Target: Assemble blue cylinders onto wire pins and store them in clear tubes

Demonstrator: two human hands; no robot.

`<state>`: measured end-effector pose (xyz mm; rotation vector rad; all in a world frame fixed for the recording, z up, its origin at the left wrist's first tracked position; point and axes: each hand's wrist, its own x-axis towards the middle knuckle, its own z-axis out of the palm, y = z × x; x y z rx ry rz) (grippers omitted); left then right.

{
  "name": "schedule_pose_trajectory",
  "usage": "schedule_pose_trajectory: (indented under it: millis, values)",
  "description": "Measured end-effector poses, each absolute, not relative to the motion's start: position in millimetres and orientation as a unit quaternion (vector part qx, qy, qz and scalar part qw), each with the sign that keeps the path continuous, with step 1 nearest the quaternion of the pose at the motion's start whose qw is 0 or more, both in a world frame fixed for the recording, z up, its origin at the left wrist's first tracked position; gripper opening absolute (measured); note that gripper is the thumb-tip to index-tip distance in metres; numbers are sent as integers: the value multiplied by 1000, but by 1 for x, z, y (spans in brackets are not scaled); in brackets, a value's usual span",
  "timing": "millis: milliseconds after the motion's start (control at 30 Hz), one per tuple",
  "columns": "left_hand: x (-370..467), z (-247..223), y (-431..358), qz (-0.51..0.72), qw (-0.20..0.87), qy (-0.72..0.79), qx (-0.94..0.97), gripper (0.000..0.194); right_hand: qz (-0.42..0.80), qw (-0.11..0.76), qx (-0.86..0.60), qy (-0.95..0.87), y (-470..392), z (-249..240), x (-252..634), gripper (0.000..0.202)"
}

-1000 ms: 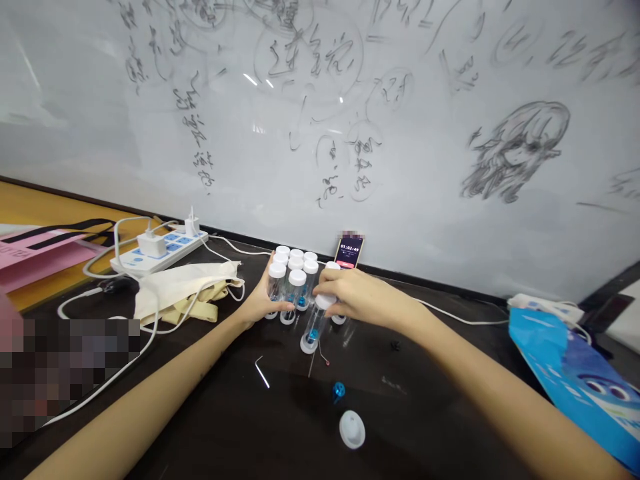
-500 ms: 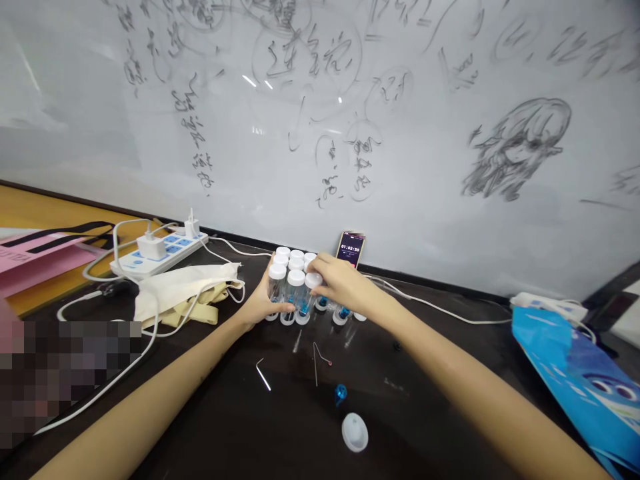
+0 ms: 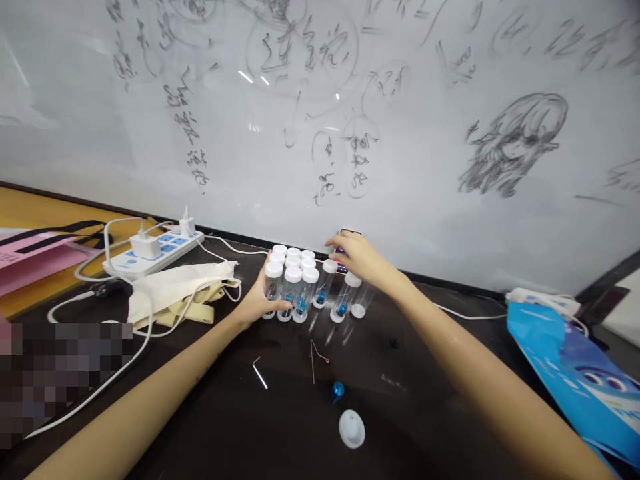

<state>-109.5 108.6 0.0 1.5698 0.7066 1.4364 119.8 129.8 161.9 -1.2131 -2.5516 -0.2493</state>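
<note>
Clear plastic bottles (image 3: 293, 287) with white caps stand upright in a tight group on the dark table, several with small blue pieces inside. My left hand (image 3: 256, 299) wraps the group's left side, its thumb across a front bottle and its other fingers mostly hidden. My right hand (image 3: 364, 259) is open, fingers reaching left in front of the phone (image 3: 350, 232), above a separate capped bottle (image 3: 327, 283). Another capped bottle (image 3: 347, 297) stands below that hand, beside an uncapped-looking tube (image 3: 363, 303) whose top is hidden.
Nearer on the table lie a hex key (image 3: 260, 373), a thin bent wire (image 3: 313, 360), a blue piece (image 3: 339, 391) and a loose white cap (image 3: 352, 429). A power strip (image 3: 163, 250) and cloth bag (image 3: 180, 287) are left, a blue package (image 3: 565, 360) right, a whiteboard (image 3: 420, 180) behind.
My right hand has let go of the front-right bottle of the group and moved right and slightly up, now covering most of the phone. My left hand stays around the group.
</note>
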Motion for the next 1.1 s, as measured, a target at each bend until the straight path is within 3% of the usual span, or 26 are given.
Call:
schedule_pose_trajectory:
  millis: [133,267,400,567,733,867,967,1100]
  values:
    - [-108,2,107,576,433,290,630,128,-62,66,-446,-890,147,156,118,37]
    - [-108,3,107,576,429,293,631,127,-62,24,-466,-882,151,149,109,24]
    - [-108,1,107,577,426,295,631,127,-64,12,-477,-876,154,147,104,25]
    - [-108,0,108,576,428,292,632,127,-53,25,-478,-877,162,145,100,26]
    - [-109,0,108,577,430,287,632,127,-53,88,-476,-874,152,153,114,41]
    - [-108,1,108,580,430,281,632,127,-80,123,-482,-864,125,153,139,36]
    - [-108,2,108,584,430,278,630,129,-75,103,-474,-871,108,146,154,41]
    - [-108,1,107,587,429,282,626,129,-59,104,-460,-880,100,139,154,31]
